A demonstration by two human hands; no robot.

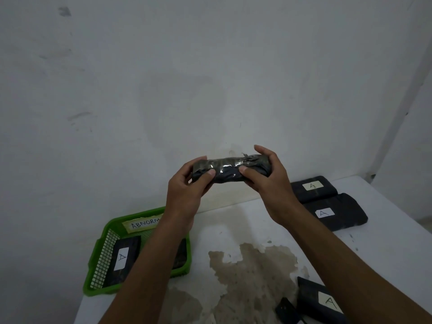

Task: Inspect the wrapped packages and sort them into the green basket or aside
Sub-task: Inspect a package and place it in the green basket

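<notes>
**Both hands hold one wrapped package above the table**

The white wall [163, 78] fills the whole upper part of the view, from 9 o'clock over 12 to 3 o'clock. Below it is the white table [364, 242], with a large brownish worn patch [252, 272] at 6 o'clock where the surface has peeled.

The green basket [97, 258] stands on the table at 8 o'clock. On its far wall there is a paper label where I can read "ABNORM"; the left forearm covers the rest. Inside the basket lies a dark package [122, 258] with a white tag marked "A". A second dark thing lies beside it, mostly hidden behind the forearm.

At 3 o'clock, near the wall, two dark packages lie side by side and touching: the far package [313, 187] and the near package [336, 212], each with an "A" tag. At 5 o'clock, at the picture edge, is one more package with an "A" tag [320, 302], partly under the right forearm. Just beside it lies a small black object [286, 311]; I cannot tell what it is.

In the centre, lifted above the table, is the held package [230, 169], dark, long, lying horizontal, with shiny crumpled wrap and a torn bit along its top edge. The left hand [187, 190] is closed around its left end, thumb on the near side. The right hand [268, 181] is closed around its right end in the same way.
</notes>
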